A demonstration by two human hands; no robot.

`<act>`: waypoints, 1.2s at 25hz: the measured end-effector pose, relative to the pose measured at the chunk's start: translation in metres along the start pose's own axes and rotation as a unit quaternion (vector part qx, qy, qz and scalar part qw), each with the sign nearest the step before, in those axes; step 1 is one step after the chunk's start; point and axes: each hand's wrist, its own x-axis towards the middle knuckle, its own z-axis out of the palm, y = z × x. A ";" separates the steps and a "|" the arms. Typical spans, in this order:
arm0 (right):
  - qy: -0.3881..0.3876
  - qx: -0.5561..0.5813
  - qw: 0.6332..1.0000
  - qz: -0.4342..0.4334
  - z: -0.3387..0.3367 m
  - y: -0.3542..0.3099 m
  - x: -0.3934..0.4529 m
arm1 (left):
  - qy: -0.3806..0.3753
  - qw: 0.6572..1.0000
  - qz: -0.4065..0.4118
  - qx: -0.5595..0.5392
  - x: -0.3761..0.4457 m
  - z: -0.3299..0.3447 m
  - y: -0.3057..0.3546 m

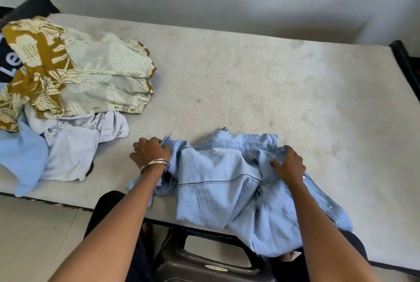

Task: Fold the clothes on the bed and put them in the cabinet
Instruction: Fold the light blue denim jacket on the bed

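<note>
**Inspector A:** We record the main risk first. The denim shirt (227, 181) lies at the near edge of the bed (250, 91), and its lower part hangs over the edge toward a dark stool (204, 261). In our judgement, a fold started from the collar could drag the hanging part off the mattress and undo the layout.

**Inspector B:** Agreed. We add a second risk: the cloth is bunched under both hands, so any fold made now would likely lock in creases. It wants flattening first.

**Inspector A:** Hand states, please.

**Inspector B:** The left hand (151, 152) has its fingers curled round the shirt's left edge and grips it. The right hand (289, 163) rests on the right shoulder area with fingers bent into the cloth; we judge that it also grips, though less plainly.

**Inspector A:** Condition of the garment?

**Inspector B:** Pale blue, stitched seams, a small label below the collar. It lies wrinkled, collar toward the far side, one sleeve crumpled near the left wrist.

**Inspector A:** Remaining work?

**Inspector B:** A heap of clothes (75, 91) sits at the far left, well apart from the shirt: a mustard print, a pale print, light blue pieces. None looks folded. We see no cabinet.
</note>
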 end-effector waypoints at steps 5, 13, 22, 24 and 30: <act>-0.038 -0.114 0.993 -0.010 0.009 -0.021 0.017 | -0.154 0.984 -0.062 0.063 0.023 -0.007 0.013; -0.012 0.057 0.992 -0.113 -0.019 -0.022 0.015 | -0.242 0.942 -0.098 -0.211 0.034 -0.006 0.004; 0.060 0.143 0.987 -0.033 -0.040 -0.032 -0.007 | -0.069 0.880 -0.038 -0.469 0.017 -0.029 0.011; 0.137 0.129 0.982 -0.002 -0.057 -0.032 -0.008 | -0.023 0.937 0.049 -0.345 0.022 -0.037 0.008; 0.117 0.172 0.976 0.069 -0.087 -0.033 -0.020 | 0.049 0.967 0.003 -0.248 -0.002 -0.045 0.020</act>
